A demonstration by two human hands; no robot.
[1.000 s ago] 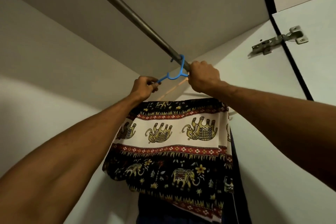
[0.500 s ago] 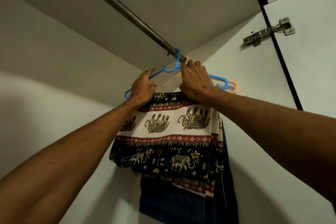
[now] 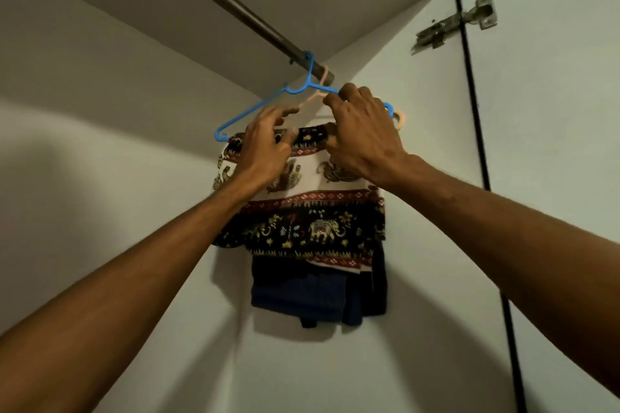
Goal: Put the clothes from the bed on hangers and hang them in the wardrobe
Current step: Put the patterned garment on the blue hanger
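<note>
A blue hanger [image 3: 250, 113] hangs by its hook on the dark wardrobe rail [image 3: 235, 7], close to the rail's right end. An elephant-print cloth [image 3: 318, 214] in black, white and red is folded over its bar. My left hand [image 3: 265, 151] pinches the cloth's top fold, with the thumb below and the fingers stretched above. Curled over the hanger's right arm, my right hand [image 3: 364, 134] keeps its thumb on the cloth's top edge. Behind, a dark blue garment [image 3: 302, 295] hangs on a peach hanger [image 3: 401, 119].
The wardrobe's pale back wall [image 3: 100, 178] is on the left and its side wall [image 3: 419, 178] on the right. A metal door hinge [image 3: 456, 23] sits at the upper right beside the open door [image 3: 553, 144]. The rail left of the hangers carries nothing.
Both hands have come down from the hanger's hook and neck to the cloth's top edge. The blue hanger now hangs level on the rail, and the view has tilted down.
</note>
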